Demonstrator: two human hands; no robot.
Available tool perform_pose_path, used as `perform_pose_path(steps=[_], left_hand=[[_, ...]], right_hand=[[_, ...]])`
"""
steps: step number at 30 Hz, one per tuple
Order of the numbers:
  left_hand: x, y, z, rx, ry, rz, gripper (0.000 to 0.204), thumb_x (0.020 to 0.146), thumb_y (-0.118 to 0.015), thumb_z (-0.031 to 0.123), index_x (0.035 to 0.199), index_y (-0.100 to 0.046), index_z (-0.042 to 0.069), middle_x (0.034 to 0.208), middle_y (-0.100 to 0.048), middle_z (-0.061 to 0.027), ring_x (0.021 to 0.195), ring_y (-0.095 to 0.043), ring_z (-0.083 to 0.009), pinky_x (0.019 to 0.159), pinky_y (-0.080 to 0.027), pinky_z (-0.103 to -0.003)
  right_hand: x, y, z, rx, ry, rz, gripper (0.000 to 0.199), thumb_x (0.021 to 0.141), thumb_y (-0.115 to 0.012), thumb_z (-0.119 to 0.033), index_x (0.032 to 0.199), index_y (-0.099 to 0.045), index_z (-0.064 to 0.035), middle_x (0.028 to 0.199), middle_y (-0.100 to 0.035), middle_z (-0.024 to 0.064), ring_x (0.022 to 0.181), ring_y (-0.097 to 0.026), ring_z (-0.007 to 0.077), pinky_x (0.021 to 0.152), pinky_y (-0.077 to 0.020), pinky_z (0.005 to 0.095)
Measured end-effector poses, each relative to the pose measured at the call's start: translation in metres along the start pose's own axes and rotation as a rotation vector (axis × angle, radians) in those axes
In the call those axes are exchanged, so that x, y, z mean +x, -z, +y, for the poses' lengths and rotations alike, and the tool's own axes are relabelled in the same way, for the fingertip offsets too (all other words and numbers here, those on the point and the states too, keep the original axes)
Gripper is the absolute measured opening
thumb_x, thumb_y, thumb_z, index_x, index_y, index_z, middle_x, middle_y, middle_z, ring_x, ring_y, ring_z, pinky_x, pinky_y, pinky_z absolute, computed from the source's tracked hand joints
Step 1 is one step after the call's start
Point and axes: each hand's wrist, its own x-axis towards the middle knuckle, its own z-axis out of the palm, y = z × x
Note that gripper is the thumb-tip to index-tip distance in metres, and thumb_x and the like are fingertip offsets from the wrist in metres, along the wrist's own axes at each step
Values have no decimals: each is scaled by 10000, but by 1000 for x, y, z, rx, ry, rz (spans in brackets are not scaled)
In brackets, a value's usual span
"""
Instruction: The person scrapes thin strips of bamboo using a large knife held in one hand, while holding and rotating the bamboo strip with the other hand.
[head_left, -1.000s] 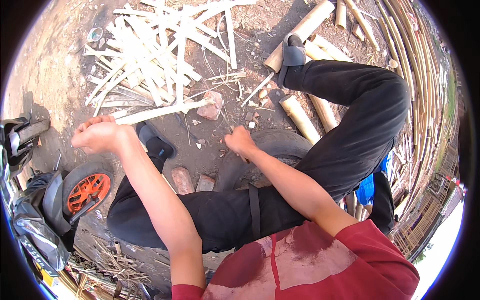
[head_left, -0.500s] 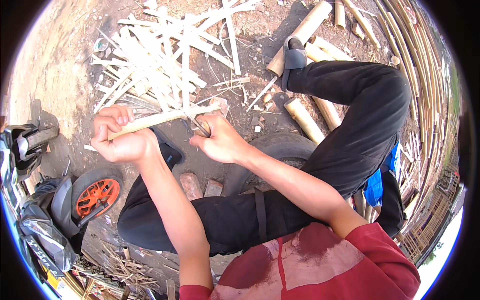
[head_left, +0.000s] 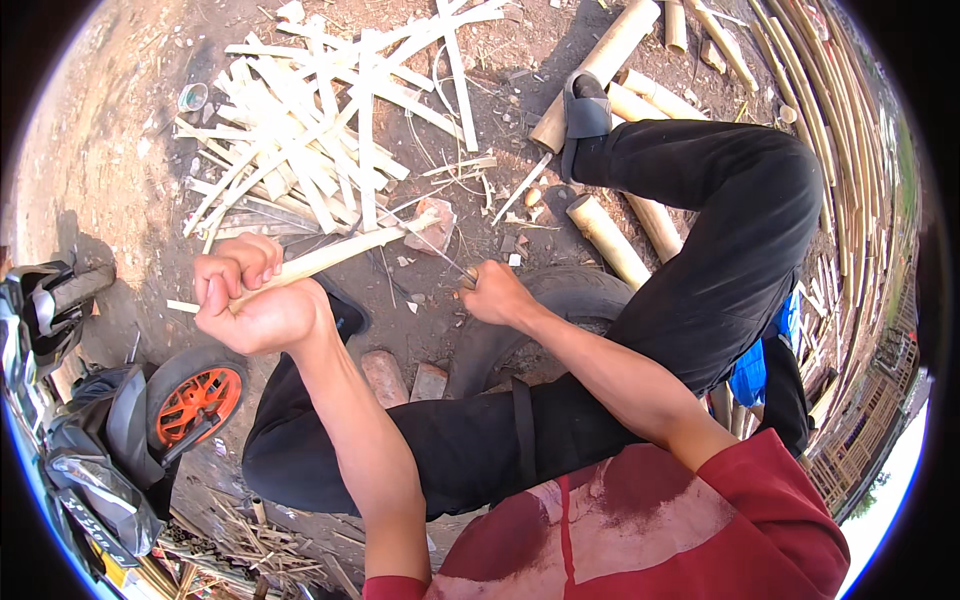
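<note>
My left hand [head_left: 262, 310] is closed around one end of a pale, flat bamboo strip [head_left: 345, 254]. The strip slants up to the right, and a thin end pokes out beyond my fingers on the left. In my closed right hand [head_left: 498, 296] is the handle of a knife [head_left: 447, 261], mostly hidden by the fingers. Its narrow blade points up and left, crossing the strip close to its far right end. Whether the edge touches the strip I cannot tell. A reddish stone or brick piece [head_left: 430, 228] lies below that end.
Pale split strips [head_left: 300, 140] lie heaped on the dirt ahead. Thick bamboo poles [head_left: 605, 240] are to the right, near my sandalled foot [head_left: 588, 115]. A tyre [head_left: 560, 300] lies beside my legs. A motorbike wheel with an orange rim [head_left: 200, 400] stands at left.
My right hand has moved right and slightly down with the knife, away from the left hand. The blade now crosses nearer the strip's tip. My left hand has shifted slightly right and down.
</note>
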Motion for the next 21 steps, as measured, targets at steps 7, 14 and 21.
perform_pose_path(steps=[7, 14, 21], left_hand=[[4, 1, -4, 8, 2, 5, 281, 849, -383, 267, 640, -254, 129, 522, -237, -19, 478, -207, -123, 469, -201, -278], [13, 35, 8, 32, 64, 176, 266, 822, -398, 269, 632, -241, 168, 542, -260, 1, 495, -226, -119, 478, -205, -276], [4, 19, 6, 51, 8, 113, 277, 826, -395, 272, 628, -234, 164, 544, -241, -3, 490, -218, -119, 471, -187, -281]], right_hand=[[-16, -8, -95, 112, 246, -53, 193, 796, -610, -117, 691, -558, 36, 582, -561, 179, 532, -491, 229, 591, -466, 422], [2, -19, -36, -141, 112, -75, 179, 792, -630, -161, 768, -647, 16, 718, -644, 267, 718, -662, 437, 687, -507, 486], [-27, -8, -84, -153, 281, 30, 170, 755, -623, -139, 770, -640, 30, 702, -615, 299, 752, -623, 489, 714, -507, 510]])
